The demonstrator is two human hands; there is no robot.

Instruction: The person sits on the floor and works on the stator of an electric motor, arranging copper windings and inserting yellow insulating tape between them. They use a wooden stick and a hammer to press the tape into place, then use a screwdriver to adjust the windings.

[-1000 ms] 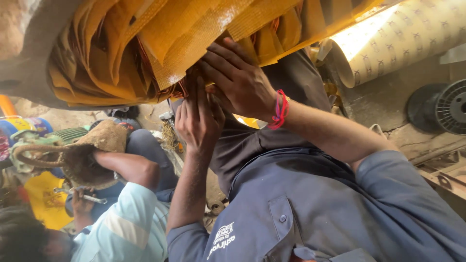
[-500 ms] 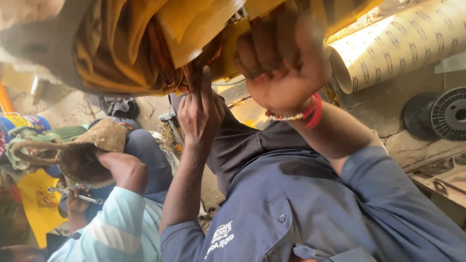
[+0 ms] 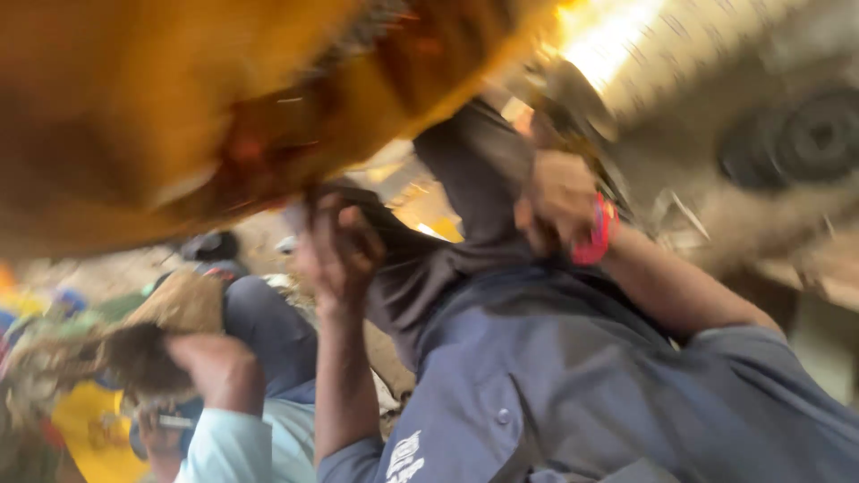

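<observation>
Filling the upper left of the blurred view, a big mass of yellow-orange cloth (image 3: 179, 107) hangs over everything, with a darker reddish fold near its lower edge. The person's left hand (image 3: 340, 246) is raised just under that edge, its fingers curled, and it seems to touch the cloth, but the blur does not allow to say if the fingers really close on it. The right hand (image 3: 559, 201), with a red band (image 3: 595, 233) on its wrist, is lower and well apart from the cloth, in front of the person's dark grey trouser leg (image 3: 474, 170); whether it holds anything cannot be told. Both arms come out of a grey-blue work shirt (image 3: 582, 385).

Around them the room is crowded. At the upper right lies a large pale roll of material (image 3: 653, 45), brightly lit, and beside it a dark round wheel-like part (image 3: 814, 134) stands on a dusty grey floor (image 3: 769, 224). At the lower left another person in a light blue sleeve (image 3: 237, 447) holds a brown fibrous bundle (image 3: 161, 340), with a yellow sack-like thing (image 3: 85, 429) below it.
</observation>
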